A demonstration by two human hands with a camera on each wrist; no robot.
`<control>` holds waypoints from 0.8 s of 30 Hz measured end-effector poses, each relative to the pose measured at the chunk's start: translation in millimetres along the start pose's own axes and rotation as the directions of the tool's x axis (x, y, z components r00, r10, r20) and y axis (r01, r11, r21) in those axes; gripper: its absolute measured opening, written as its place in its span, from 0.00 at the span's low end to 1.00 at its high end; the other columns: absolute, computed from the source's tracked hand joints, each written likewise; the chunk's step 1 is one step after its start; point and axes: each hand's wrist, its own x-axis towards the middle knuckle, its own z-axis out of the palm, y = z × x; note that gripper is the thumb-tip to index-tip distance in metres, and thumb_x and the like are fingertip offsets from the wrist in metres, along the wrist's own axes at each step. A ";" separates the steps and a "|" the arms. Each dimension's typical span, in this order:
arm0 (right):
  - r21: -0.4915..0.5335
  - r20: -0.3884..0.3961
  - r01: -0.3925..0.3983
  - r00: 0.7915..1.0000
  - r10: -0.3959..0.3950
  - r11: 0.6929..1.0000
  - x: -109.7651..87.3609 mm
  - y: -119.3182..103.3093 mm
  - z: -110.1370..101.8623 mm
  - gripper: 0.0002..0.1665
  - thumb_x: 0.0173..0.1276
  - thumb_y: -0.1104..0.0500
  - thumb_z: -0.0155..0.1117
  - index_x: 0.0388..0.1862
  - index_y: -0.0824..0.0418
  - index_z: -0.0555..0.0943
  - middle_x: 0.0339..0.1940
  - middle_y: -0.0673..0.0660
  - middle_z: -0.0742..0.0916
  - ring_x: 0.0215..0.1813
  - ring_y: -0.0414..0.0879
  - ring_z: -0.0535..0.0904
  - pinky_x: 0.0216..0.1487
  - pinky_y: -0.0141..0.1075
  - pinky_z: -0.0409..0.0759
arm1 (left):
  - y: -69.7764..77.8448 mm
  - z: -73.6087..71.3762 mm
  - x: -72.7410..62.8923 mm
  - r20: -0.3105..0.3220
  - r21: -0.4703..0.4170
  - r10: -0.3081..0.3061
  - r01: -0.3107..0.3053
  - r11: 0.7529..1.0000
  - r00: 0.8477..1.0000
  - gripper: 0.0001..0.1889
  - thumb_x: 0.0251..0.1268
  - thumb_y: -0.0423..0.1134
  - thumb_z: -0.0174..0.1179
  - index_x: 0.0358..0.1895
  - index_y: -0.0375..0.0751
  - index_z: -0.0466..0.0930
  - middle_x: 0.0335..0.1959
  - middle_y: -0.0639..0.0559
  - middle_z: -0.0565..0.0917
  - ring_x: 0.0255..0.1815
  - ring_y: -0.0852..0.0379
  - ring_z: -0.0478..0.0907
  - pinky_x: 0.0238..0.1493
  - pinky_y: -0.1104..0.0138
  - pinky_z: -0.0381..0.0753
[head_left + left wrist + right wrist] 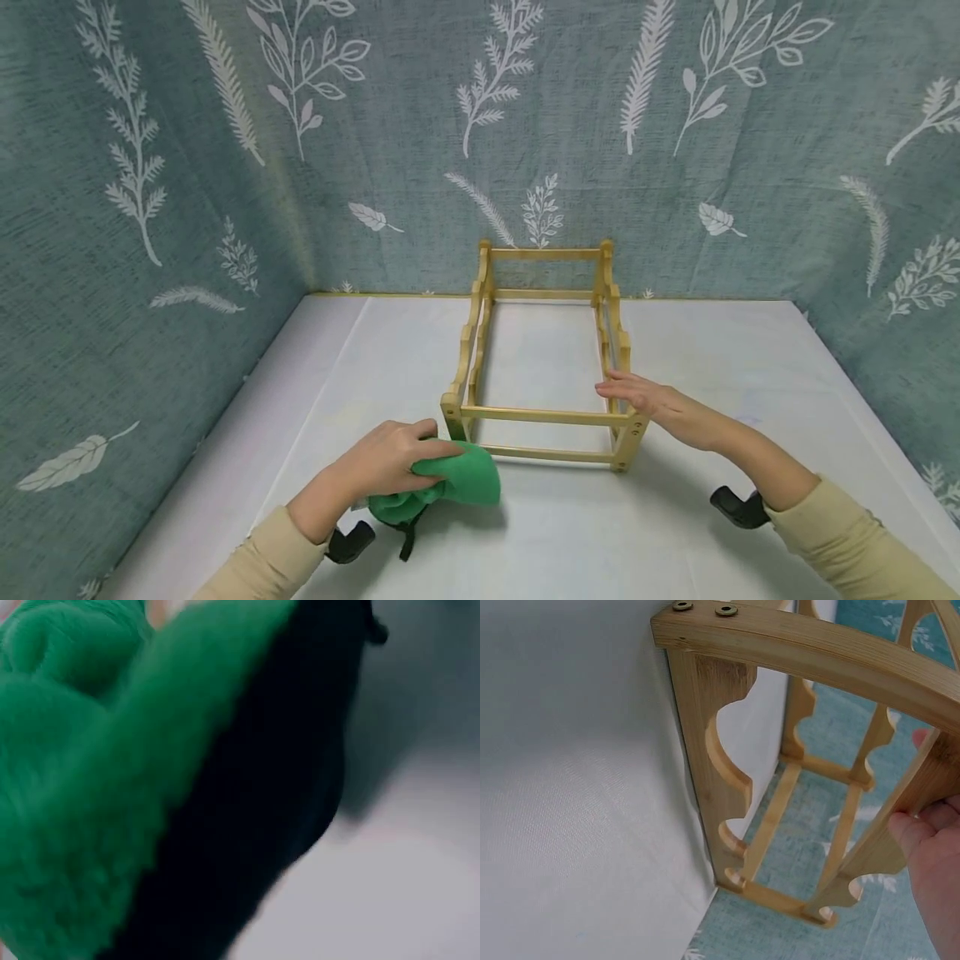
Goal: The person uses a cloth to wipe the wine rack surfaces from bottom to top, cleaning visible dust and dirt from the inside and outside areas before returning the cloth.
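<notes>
My left hand (397, 458) grips a bunched green fuzzy cloth (468, 475), thumb and fingers pressing into its folds. Black material (255, 750) borders the cloth in the left wrist view, and a short black strap (407, 542) hangs from it. This bundle is beside the near left corner of a wooden rack (547, 415) with scalloped side rails. At the rack's near right, my right hand (652, 404) holds the upper side rail. The right wrist view shows the thumb (911, 829) on one side of that rail and a fingertip (920, 737) beyond it.
The rack stands on a white-covered table (375, 358), its far end near the back wall. Blue-green fabric (420, 167) with white leaf prints encloses the back and both sides. Black wrist mounts (738, 508) sit under both forearms.
</notes>
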 end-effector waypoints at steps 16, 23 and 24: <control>-0.022 -0.030 -0.001 1.000 0.000 1.000 -0.9 -2.8 2.8 0.25 0.77 0.58 0.32 0.65 0.67 0.65 0.69 0.72 0.58 0.68 0.24 0.46 0.59 0.68 0.49 | -13.0 -48.1 6.9 -0.404 0.012 -0.101 0.116 0.993 0.909 0.21 0.65 0.54 0.50 0.42 0.39 0.81 0.25 0.52 0.72 0.18 0.65 0.66 0.18 0.74 0.67; -0.027 -0.049 0.004 0.999 -0.006 1.000 -2.3 -0.4 3.1 0.23 0.76 0.60 0.33 0.64 0.68 0.66 0.69 0.73 0.58 0.66 0.20 0.46 0.58 0.69 0.49 | -18.5 -95.4 51.8 -0.577 -0.075 -0.202 0.195 0.978 0.791 0.16 0.56 0.44 0.64 0.43 0.35 0.82 0.28 0.44 0.79 0.24 0.55 0.73 0.25 0.66 0.71; -0.032 -0.052 0.008 0.999 -0.010 0.999 -2.3 0.0 3.2 0.23 0.76 0.61 0.34 0.64 0.68 0.66 0.68 0.73 0.59 0.66 0.20 0.46 0.58 0.69 0.49 | -19.2 -100.0 61.5 -0.581 -0.081 -0.214 0.206 0.975 0.785 0.16 0.53 0.40 0.66 0.44 0.35 0.82 0.29 0.43 0.80 0.25 0.54 0.73 0.25 0.65 0.72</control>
